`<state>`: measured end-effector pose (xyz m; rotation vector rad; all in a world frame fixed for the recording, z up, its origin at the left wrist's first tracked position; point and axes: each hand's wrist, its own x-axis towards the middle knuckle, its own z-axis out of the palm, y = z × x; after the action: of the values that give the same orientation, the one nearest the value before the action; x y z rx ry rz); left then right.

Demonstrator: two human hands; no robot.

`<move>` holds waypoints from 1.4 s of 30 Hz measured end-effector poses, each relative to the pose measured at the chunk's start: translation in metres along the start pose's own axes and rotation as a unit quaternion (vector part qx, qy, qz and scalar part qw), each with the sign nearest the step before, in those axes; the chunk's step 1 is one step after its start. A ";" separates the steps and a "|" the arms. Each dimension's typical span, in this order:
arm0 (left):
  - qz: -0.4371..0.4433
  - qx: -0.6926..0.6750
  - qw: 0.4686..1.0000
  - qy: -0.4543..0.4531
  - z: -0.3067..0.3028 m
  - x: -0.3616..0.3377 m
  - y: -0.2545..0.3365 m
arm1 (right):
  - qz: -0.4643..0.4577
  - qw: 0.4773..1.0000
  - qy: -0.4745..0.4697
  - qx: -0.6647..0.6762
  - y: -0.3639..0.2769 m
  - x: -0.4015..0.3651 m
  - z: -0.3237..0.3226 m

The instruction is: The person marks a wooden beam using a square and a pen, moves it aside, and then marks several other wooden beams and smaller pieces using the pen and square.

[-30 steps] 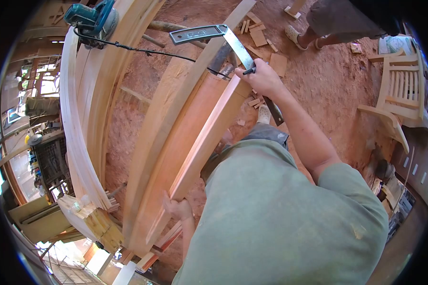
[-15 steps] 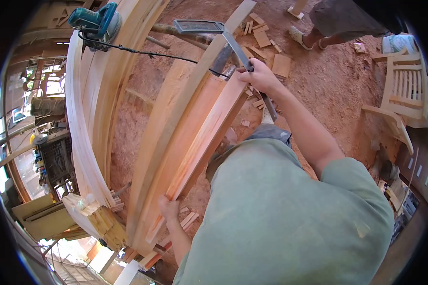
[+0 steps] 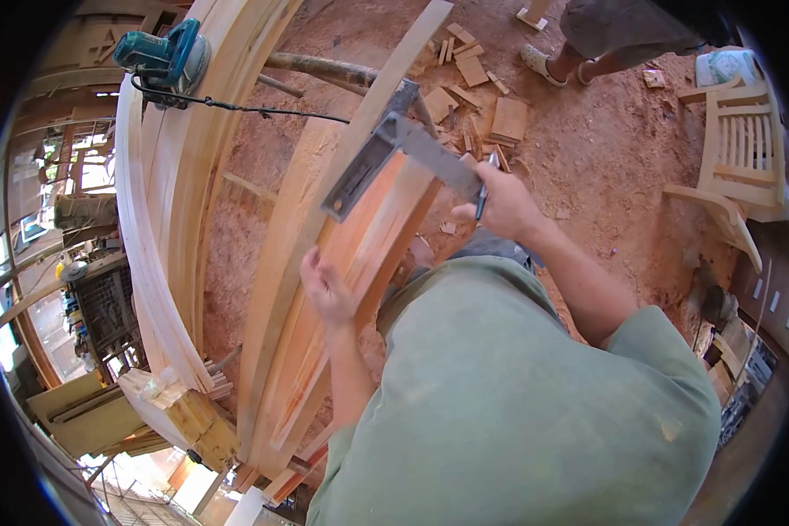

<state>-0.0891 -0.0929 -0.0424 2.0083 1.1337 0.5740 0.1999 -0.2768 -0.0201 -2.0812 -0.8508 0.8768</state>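
Observation:
My right hand [image 3: 510, 203] is closed on the blade end of a metal try square [image 3: 443, 165], and a slim dark pen or pencil [image 3: 483, 198] sticks out between the same fingers. The square's handle, with its long slot, is tilted over the upper end of a reddish wooden board [image 3: 352, 263]. Above that board, my left hand [image 3: 330, 294] has its fingers apart and nothing in them. Beside the reddish board, a long pale plank [image 3: 291, 272] runs alongside.
A teal power sander [image 3: 171, 57] with a black cord rests on long curved timbers [image 3: 184, 175] at left. Wood offcuts [image 3: 507, 120] lie on the dusty floor. Another person's legs [image 3: 565, 61] are at upper right, near a wooden chair [image 3: 745, 171].
My left hand has let go of the reddish board's lower part and moved up along it. The square has swung, its handle now hanging down left over the boards.

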 end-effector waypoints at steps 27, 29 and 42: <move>-0.035 0.199 0.979 0.031 0.054 0.043 0.028 | -0.016 0.992 0.029 0.124 -0.008 0.009 0.042; -0.020 0.211 0.977 0.032 0.055 0.042 0.028 | -0.028 0.990 0.031 0.137 -0.007 0.011 0.043; -0.067 0.222 0.972 0.040 0.057 0.043 0.032 | -0.002 0.984 -0.027 0.177 -0.004 0.012 0.036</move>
<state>-0.0115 -0.0881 -0.0518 2.2707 1.5408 0.3558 0.1772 -0.2529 -0.0396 -1.7521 -0.6704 1.0066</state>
